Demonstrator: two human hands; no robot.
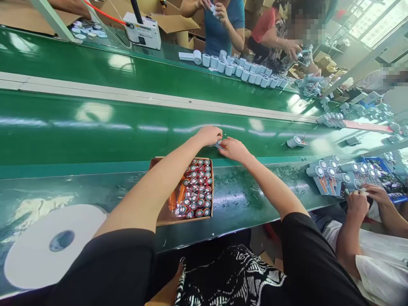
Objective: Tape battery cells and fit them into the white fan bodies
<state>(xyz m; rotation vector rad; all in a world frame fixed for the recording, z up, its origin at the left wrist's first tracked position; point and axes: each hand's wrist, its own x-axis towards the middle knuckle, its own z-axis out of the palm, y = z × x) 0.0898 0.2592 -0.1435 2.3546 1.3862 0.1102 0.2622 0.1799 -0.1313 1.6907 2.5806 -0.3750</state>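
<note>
My left hand (208, 134) and my right hand (234, 148) meet over the green conveyor belt (95, 127), both pinching one small grey-and-orange part (219, 145) between their fingertips. Just below them, on the near green bench, stands a brown cardboard box (165, 214) packed with several upright red-and-grey battery cells (197, 187). My left forearm crosses over the box's left side and hides part of it.
A big white roll of tape (47, 246) lies at the near left. A single finished white cylinder (295, 141) rides the belt to the right. A neighbour's hands (363, 197) work by a cluster of cylinders (331, 170). Across the belt, two people handle rows of white cylinders (245, 72).
</note>
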